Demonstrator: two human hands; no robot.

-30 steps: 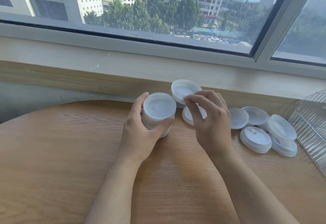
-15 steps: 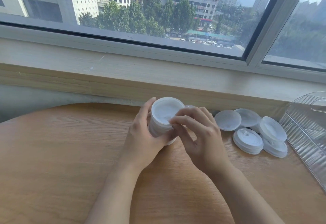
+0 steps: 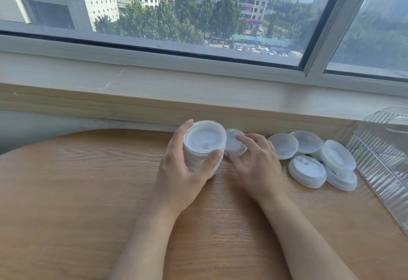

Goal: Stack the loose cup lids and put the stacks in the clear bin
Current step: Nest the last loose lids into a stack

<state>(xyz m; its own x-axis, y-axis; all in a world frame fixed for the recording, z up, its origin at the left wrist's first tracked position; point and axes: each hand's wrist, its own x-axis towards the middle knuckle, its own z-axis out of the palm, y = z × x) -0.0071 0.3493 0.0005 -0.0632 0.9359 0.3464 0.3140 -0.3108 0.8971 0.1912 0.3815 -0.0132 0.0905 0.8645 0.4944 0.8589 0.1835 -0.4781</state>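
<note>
Left hand (image 3: pixel 183 167): thumb and fingers curled round a tall stack of lids (image 3: pixel 204 147), held upright just above or on the table (image 3: pixel 77 191); contact with the wood cannot be told. Right hand (image 3: pixel 257 165): fingers spread and relaxed, fingertips reaching onto a single loose lid (image 3: pixel 234 141) lying just right of the stack; it touches the lid but does not appear to grip it.

Further right, near the far edge of the table, lies a loose cluster of lids (image 3: pixel 309 145), some flat, some overlapping or leaning on one another, with two short piles (image 3: pixel 308 171) at its near side. The clear bin (image 3: pixel 384 154), ribbed and transparent, stands at the right edge, just beside the cluster. A window sill (image 3: pixel 154 90) runs along the far side.

Progress, as judged: stacking is well under way but unfinished. One tall stack is gathered in hand; the lid under the right fingers and the cluster remain to be added. No lids can be made out inside the bin, so the transfer step seems not yet begun.

Limits of view: the bin is cut off by the right frame edge, and its interior is hard to read through the ribbed wall. The number of lids in stack and cluster cannot be counted.
</note>
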